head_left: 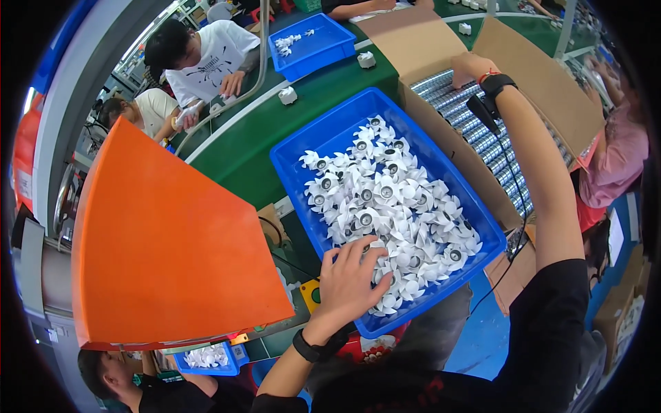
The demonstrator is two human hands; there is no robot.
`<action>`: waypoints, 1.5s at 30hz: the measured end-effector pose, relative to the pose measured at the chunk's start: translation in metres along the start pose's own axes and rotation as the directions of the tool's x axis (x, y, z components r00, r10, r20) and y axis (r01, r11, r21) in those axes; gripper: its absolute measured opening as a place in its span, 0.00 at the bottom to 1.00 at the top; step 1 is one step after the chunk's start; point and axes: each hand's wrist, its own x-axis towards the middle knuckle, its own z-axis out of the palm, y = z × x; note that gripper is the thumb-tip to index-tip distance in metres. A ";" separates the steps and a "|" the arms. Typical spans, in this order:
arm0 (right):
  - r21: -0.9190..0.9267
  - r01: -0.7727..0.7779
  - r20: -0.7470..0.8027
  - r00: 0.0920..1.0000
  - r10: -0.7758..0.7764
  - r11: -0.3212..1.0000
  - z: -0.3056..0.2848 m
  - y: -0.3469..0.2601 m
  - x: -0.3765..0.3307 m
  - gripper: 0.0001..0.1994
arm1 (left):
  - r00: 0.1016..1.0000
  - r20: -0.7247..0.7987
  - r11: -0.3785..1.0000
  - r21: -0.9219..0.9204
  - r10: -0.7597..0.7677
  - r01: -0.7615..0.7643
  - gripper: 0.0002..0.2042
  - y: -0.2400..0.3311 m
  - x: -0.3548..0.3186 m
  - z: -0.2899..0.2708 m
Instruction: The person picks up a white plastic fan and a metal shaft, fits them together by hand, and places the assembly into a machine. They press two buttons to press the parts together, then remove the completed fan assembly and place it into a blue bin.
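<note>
A blue plastic bin (292,172) holds a heap of small white fan impellers (392,199), several with dark round hubs facing up. At the bin's near left side, my left hand (351,279) lies over the heap with its fingers spread, touching the impellers. To the right stands an open cardboard carton (447,151) with rows of shiny metal cylindrical parts (492,155) inside. My right hand (470,69) reaches into its far end with bent fingers; the fingertips are mostly hidden, so what they hold cannot be made out.
A green conveyor belt (248,165) runs past the bin's far side, carrying white pieces (288,96). Beyond it sits another blue bin (313,65). A large orange panel (179,255) blocks the left. Several people work nearby. A dark cable (513,172) hangs from my right wrist.
</note>
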 end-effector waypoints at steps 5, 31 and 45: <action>0.033 0.021 0.009 1.000 -0.021 0.999 -0.001 -0.002 0.004 0.21 | 1.000 0.005 1.000 0.003 -0.004 0.004 0.16 0.002 0.000 0.001; 0.013 -0.085 0.066 0.994 0.084 0.996 -0.011 -0.008 -0.004 0.20 | 1.000 0.019 1.000 -0.020 -0.005 0.005 0.14 -0.001 -0.001 0.000; 0.124 0.065 -0.043 0.997 -0.060 0.990 -0.012 0.000 -0.017 0.21 | 1.000 -0.014 1.000 -0.021 -0.005 0.005 0.14 -0.003 -0.001 0.001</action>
